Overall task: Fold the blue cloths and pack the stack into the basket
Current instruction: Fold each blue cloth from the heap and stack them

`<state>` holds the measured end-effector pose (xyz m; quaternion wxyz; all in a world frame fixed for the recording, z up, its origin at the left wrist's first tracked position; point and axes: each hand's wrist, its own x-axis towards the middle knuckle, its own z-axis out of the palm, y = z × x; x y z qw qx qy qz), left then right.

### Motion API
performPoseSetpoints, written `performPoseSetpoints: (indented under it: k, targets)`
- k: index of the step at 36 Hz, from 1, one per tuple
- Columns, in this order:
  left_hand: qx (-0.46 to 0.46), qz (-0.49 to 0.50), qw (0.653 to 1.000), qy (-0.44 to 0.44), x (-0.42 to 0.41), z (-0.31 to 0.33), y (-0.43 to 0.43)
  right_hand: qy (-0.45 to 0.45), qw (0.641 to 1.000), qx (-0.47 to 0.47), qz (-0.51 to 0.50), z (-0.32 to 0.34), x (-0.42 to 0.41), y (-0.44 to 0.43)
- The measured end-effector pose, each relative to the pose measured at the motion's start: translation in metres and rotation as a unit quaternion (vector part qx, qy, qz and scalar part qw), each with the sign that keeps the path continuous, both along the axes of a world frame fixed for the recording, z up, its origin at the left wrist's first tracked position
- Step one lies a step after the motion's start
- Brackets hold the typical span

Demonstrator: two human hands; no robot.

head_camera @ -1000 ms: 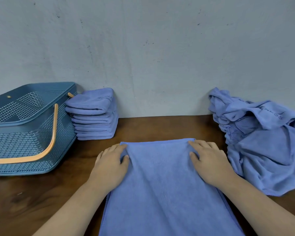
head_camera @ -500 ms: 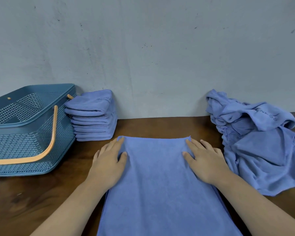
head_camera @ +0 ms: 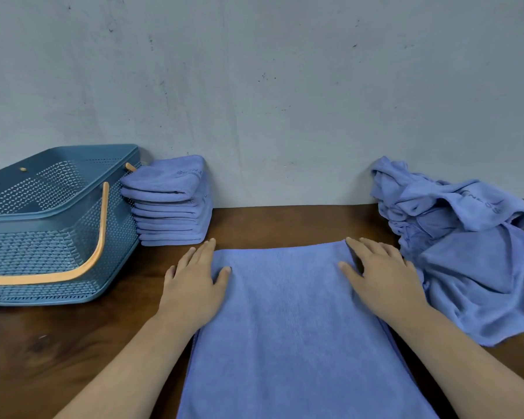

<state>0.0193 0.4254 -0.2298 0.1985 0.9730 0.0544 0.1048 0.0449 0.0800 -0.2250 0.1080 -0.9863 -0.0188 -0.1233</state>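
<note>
While I lean over the worktop (head_camera: 73, 358), both of my hands lie flat at the far end of a blue cloth (head_camera: 285, 328) spread lengthwise in front of me. My left hand (head_camera: 194, 285) rests on the cloth's left edge close to its far corner. The fingers are straight and close together, the thumb is spread onto the fabric, and the outer fingers lie partly off the edge on the wood. My right hand (head_camera: 378, 282) mirrors it on the cloth's right edge, palm down, fingers straight, thumb on the fabric. Neither hand grips anything; they only press the cloth down. The cloth looks smooth, with a straight far edge, and its near end runs out of view.

Beyond the cloth's far left corner, a stack (head_camera: 170, 207) of folded blue cloths stands against the wall (head_camera: 285, 101). Farther left of the cloth, right beside that stack, sits a blue perforated basket (head_camera: 43, 252), its orange handle (head_camera: 99, 237) lowered across the front. To the right of the cloth, a crumpled heap (head_camera: 472, 261) of unfolded blue cloths lies just beside my right hand and reaches back to the wall.
</note>
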Motion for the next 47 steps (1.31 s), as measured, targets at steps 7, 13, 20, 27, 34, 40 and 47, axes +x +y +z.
performPoseSetpoints:
  k: [7, 13, 20, 27, 34, 40, 47]
  targets:
    - [-0.014, -0.176, 0.981, -0.085, -0.018, 0.008, -0.017, 0.022, 0.925, 0.035, 0.378, 0.011, -0.03, 0.033]
    - [0.071, -0.234, 0.968, 0.065, -0.024, 0.0, -0.025, 0.115, 0.948, -0.05, 0.291, 0.004, -0.024, 0.027]
    - [0.073, -0.154, 0.978, 0.122, -0.019, 0.006, -0.012, 0.135, 0.98, 0.038, 0.141, -0.002, 0.001, -0.011]
    - [0.055, -0.104, 0.985, 0.123, -0.012, 0.007, -0.005, 0.08, 0.982, -0.009, 0.172, 0.006, -0.008, 0.0]
    - [0.076, -0.136, 0.977, 0.144, -0.01, 0.007, -0.006, 0.091, 0.941, -0.057, 0.322, 0.005, -0.052, 0.055]
    - [0.085, -0.136, 0.976, 0.147, -0.008, 0.007, -0.004, 0.113, 0.957, -0.021, 0.266, 0.008, -0.057, 0.046]
    - [0.089, -0.135, 0.977, 0.136, -0.009, 0.005, -0.003, 0.136, 0.971, -0.05, 0.192, 0.011, -0.066, 0.033]
